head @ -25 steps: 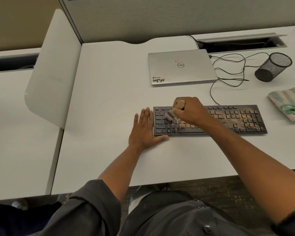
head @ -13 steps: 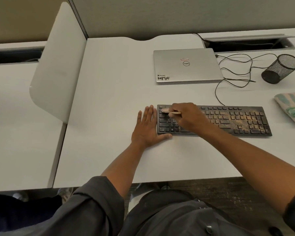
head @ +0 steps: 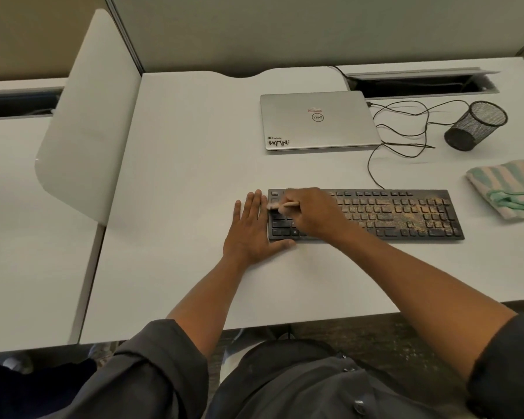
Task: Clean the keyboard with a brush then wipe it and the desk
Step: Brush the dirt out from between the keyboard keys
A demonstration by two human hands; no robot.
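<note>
The right hand [head: 310, 214] is pinching a small tan wooden brush [head: 288, 204] on the dusty black keyboard [head: 406, 214] on the white desk [head: 194, 146]. The left hand [head: 251, 229] is lying flat, touching its left end. The silver closed laptop [head: 318, 120] is showing "DELL" and "WMN". I cannot tell what the black mesh cup [head: 474, 125] is holding.

Probably an office, cubicle partition [head: 285, 28], white desk [head: 194, 146], closed laptop [head: 318, 120], mesh pen cup [head: 475, 125]

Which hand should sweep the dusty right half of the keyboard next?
Right. The right hand already grips the brush over the keyboard; the left hand lies flat on the desk, bracing its left end.
</note>
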